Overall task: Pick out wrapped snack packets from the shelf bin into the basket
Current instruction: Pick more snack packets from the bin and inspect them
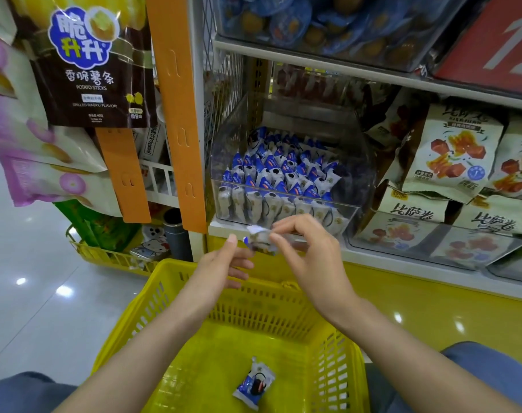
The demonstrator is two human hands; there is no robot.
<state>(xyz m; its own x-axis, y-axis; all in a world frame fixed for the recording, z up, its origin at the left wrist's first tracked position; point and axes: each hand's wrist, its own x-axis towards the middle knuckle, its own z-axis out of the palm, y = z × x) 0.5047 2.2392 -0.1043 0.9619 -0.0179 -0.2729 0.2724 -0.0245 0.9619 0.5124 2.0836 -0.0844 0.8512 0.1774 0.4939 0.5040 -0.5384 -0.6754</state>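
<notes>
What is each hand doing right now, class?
Left hand: open, holding nothing.
Right hand: closed, pinching a snack packet.

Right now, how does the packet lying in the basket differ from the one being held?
The basket packet lies loose on the floor of the basket; the held packet is pinched in the right hand, in the air over the far rim. The basket packet shows its whole front; the held packet is blurred and partly covered by fingers. Both are small white-and-blue wrappers.
</notes>
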